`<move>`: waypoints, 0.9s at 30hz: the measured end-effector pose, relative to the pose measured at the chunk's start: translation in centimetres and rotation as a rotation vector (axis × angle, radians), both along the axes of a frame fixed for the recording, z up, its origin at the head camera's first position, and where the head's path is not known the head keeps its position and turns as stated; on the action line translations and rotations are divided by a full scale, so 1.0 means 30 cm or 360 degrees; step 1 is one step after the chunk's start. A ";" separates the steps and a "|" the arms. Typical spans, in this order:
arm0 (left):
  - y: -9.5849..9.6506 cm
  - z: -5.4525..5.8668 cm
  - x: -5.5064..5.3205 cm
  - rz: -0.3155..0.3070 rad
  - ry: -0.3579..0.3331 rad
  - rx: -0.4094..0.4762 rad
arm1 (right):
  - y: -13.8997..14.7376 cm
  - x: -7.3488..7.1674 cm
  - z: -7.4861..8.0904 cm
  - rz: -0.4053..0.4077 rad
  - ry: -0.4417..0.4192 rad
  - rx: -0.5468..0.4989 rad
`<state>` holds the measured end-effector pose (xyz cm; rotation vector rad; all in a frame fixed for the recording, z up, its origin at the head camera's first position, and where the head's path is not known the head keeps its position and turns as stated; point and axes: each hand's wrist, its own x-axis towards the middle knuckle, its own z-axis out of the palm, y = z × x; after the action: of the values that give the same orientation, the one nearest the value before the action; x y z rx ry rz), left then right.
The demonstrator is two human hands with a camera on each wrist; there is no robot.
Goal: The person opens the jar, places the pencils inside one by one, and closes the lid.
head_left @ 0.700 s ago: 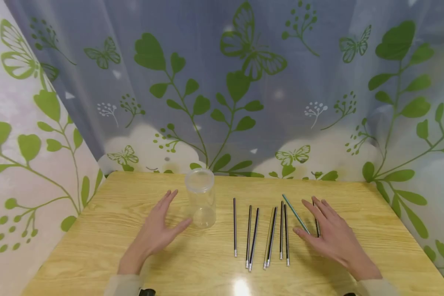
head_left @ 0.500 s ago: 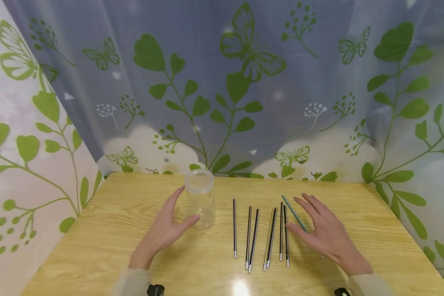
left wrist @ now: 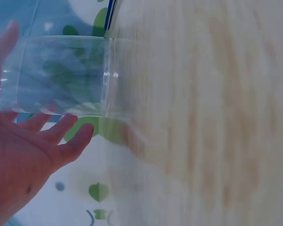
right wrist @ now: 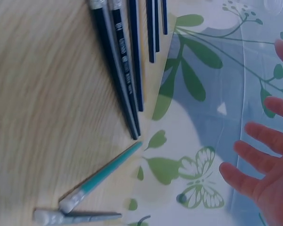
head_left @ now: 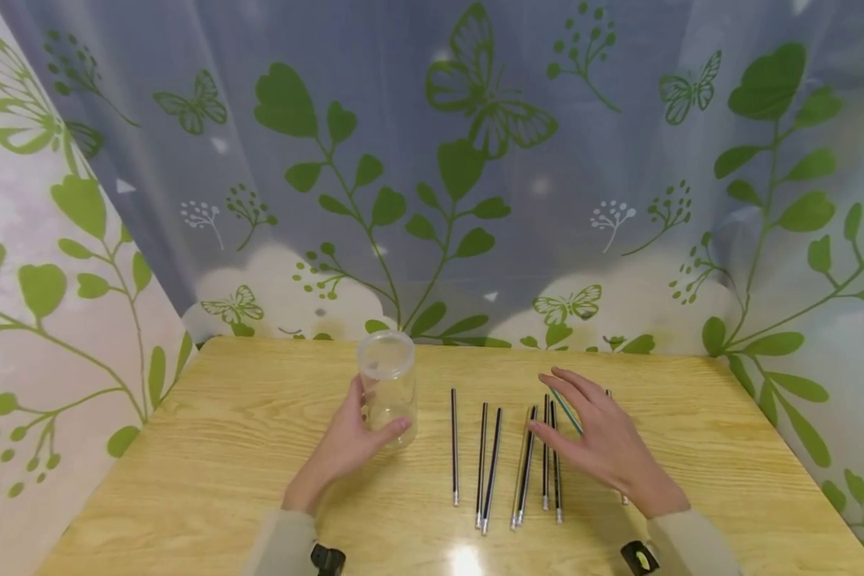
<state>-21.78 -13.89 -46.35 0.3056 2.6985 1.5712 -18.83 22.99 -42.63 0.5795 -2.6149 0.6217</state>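
Note:
A clear lidded plastic jar stands upright on the table. My left hand is around its near left side, thumb in front and fingers behind. In the left wrist view these fingers are spread and only loosely bent beside the jar; firm contact cannot be made out. My right hand hovers over the right-hand pencils, fingers extended, holding nothing. It partly hides a teal pencil, which shows fully in the right wrist view. Several dark pencils with silver ends lie side by side between the hands.
The wooden table ends at the back against a blue-grey curtain with green leaves and butterflies. One more dark pencil lies partly under the right hand. Black wrist devices show at both sleeves.
My left hand has moved right and up to the jar, which now sits between thumb and fingers. My right hand has shifted left over the pencils, uncovering parts of the rightmost one.

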 end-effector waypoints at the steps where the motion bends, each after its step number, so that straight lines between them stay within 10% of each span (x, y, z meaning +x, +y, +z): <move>1: 0.003 0.000 -0.001 -0.0005 -0.0008 0.0016 | -0.007 -0.003 0.003 0.0005 -0.0001 -0.0001; 27: 0.069 0.020 0.010 -0.0242 -0.0172 0.0163 | -0.267 -0.085 0.106 0.0420 -0.0332 -0.0623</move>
<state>-21.49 -11.82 -45.74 0.4037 2.4567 1.6350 -21.39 14.98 -39.46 0.7707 -2.5146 1.3032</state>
